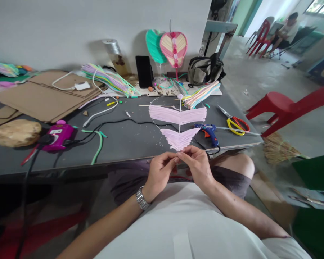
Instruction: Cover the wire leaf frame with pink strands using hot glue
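Observation:
A half-made pink fan (178, 124) of pipe-cleaner strips on a thin wire hoop and stick lies at the grey table's (124, 144) near edge. My left hand (160, 172), with a metal watch at the wrist, and my right hand (197, 165) meet at the fan's lower tip. Both have their fingers pinched together on the bottom of the fan's stick and pink point. A blue glue gun (210, 133) lies just right of the fan, close to my right hand.
Yellow-and-red scissors (236, 124) lie at the right edge. A bundle of pastel strips (201, 94), two finished fans (172, 48), a black phone (144, 71), a bag (203, 70), cardboard sheets (43, 95), a magenta device (58, 136) with cables. A red chair (286, 108) stands to the right.

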Tool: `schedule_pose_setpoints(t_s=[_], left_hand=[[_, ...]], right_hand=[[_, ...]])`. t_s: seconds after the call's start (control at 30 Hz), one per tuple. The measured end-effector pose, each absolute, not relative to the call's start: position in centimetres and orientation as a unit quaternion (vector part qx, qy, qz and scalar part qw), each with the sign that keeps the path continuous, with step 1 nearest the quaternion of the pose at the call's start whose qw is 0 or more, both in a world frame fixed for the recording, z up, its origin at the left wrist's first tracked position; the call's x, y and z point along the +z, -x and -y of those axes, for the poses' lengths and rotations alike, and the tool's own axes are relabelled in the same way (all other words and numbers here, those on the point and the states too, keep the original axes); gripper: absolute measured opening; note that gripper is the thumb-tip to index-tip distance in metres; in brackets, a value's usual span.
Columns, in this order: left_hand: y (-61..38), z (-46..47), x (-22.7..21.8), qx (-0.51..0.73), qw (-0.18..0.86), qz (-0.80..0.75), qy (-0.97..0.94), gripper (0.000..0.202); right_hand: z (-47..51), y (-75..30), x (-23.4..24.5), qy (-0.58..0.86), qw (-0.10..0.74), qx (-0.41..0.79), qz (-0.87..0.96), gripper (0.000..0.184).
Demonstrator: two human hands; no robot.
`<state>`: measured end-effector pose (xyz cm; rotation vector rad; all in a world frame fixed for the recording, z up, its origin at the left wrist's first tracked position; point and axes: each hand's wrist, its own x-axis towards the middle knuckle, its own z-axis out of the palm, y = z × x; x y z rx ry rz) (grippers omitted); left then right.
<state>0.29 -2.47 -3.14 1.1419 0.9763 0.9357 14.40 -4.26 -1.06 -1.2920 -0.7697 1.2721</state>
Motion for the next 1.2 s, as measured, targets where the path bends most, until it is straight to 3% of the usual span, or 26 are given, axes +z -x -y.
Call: schedule_pose_setpoints(t_s=[0.93, 1.2], left_hand=[[-0.2, 2.5, -3.4, 0.395, 0.674, -0.419, -0.462, 0.04], [-0.2, 2.6, -3.6, 0.391, 0.664, -0.427, -0.474, 0.04]], right_hand=[[3.9, -15.1, -1.6, 0.526, 0.514, 0.598, 0.318, 0.04], [3.8, -15.0, -2.1, 0.528, 0.539, 0.538, 0.375, 0.035]])
